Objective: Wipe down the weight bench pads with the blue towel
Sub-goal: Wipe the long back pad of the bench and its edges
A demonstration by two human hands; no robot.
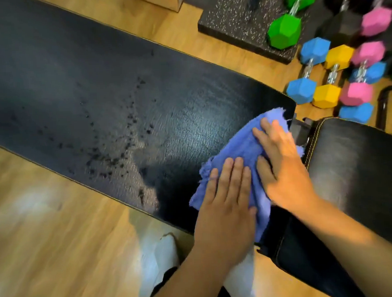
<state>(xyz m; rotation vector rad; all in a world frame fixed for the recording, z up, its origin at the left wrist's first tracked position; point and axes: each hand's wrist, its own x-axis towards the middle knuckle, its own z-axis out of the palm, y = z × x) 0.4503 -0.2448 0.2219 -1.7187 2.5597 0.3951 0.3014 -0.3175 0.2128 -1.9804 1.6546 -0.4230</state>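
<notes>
Blue towel: crumpled blue terry-cloth towel (238, 162) spread on near end of long pad, pinned under both palms, beside gap to seat pad.
Left hand: left hand (226, 198) flat, fingers extended, pressing towel's near side; spreads pressure for a broad wipe.
Right hand: right hand (278, 162) flat and open on towel's far side, no pinch; blurred, probably mid-stroke.
Long pad: long black textured vinyl back pad (98, 89); glossy near towel, so likely wiped; dull patch with dark specks (114, 152) to the left, likely not yet reached.
Seat pad: black stitched vinyl seat pad (359, 163) just beside towel, apparently dry.
Surround: coloured hex dumbbells (322, 75) on wood-look floor (48, 233), well apart.
</notes>
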